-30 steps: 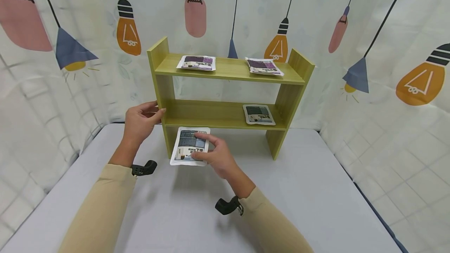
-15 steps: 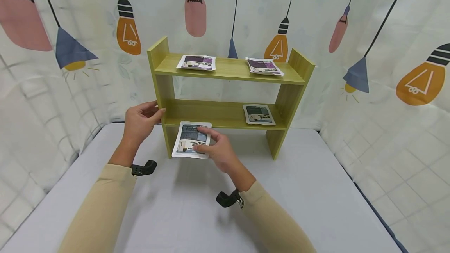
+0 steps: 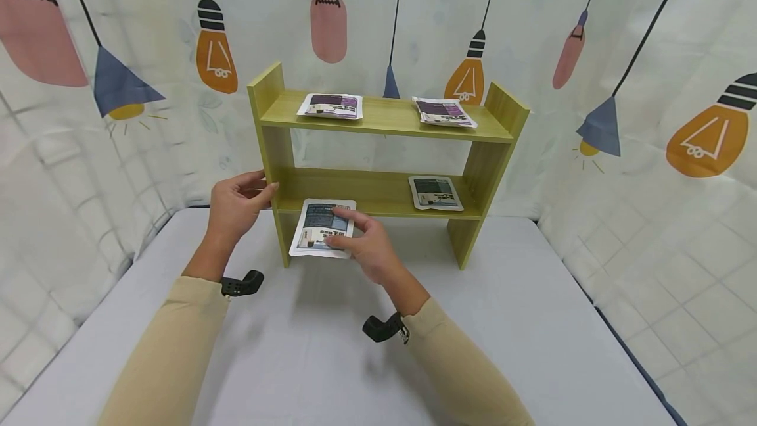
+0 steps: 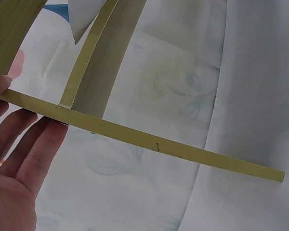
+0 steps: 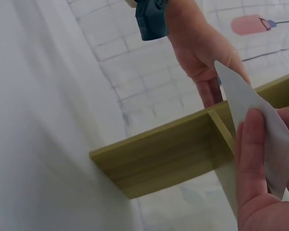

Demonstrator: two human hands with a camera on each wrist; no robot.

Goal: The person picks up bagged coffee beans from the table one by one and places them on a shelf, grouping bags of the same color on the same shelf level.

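Observation:
A yellow-green wooden two-tier shelf (image 3: 343,189) stands on the white-covered table. At its left side panel my left hand (image 3: 235,209) grips the board; in the left wrist view the thumb and the fingers (image 4: 41,156) lie on opposite sides of the panel. My right hand (image 3: 374,250) pinches a flat white-edged pouch (image 3: 309,234) with dark blue print by its right side, thumb on top. The pouch hangs in front of the lower tier's left end, tilted, its far edge near the board's front edge. The right wrist view shows its pale underside (image 5: 274,139) with fingers against it.
On the lower tier's right end lies a similar dark-printed pouch (image 3: 435,193). Two purple-printed pouches, one left (image 3: 331,106) and one right (image 3: 445,112), lie on the top tier. A lamp-patterned curtain (image 3: 367,18) hangs right behind the shelf.
My right hand has raised the pouch and moved it slightly forward, toward the lower tier. The left hand has stayed on the side panel.

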